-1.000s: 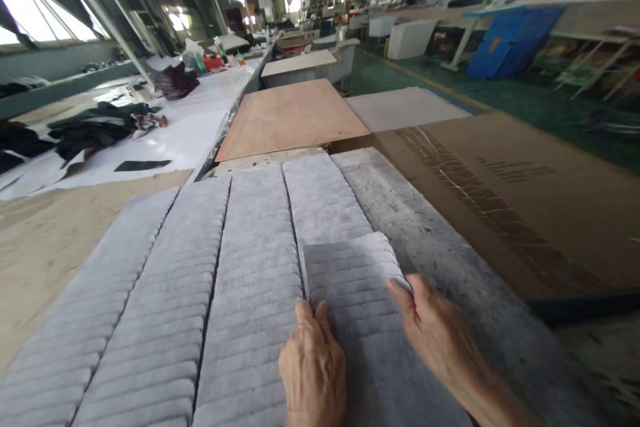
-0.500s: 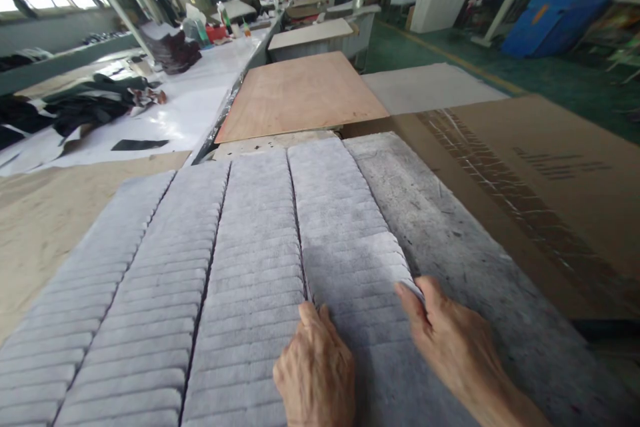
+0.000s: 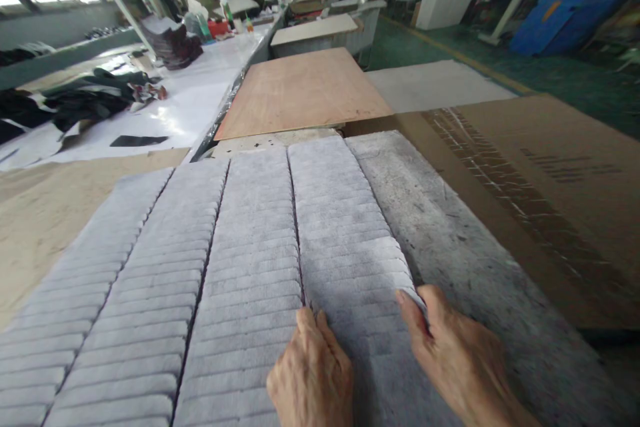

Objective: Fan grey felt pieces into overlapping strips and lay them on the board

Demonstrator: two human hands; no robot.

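Overlapping light-grey fabric pieces [image 3: 255,247] lie in several long columns, their edges stepped like shingles. At the rightmost column [image 3: 340,213], my right hand [image 3: 457,353] pinches the right edge of a fabric piece [image 3: 393,260] between thumb and fingers; this edge is slightly raised. My left hand [image 3: 313,370] is closed at the left edge of the same column, beside the dark gap between two columns. Its fingertips are bent down against the fabric edge and partly hidden by the knuckles.
Under the columns is a worn grey board [image 3: 400,180]. A flat cardboard sheet [image 3: 565,180] lies to the right and a plywood board [image 3: 305,90] beyond. On the left, a white table [image 3: 200,87] carries dark scraps [image 3: 85,100] and a brown stack [image 3: 175,47].
Both hands have shifted very slightly nearer in the picture, keeping their places at the two edges of the rightmost column. The view has moved a little; the fabric columns look the same.
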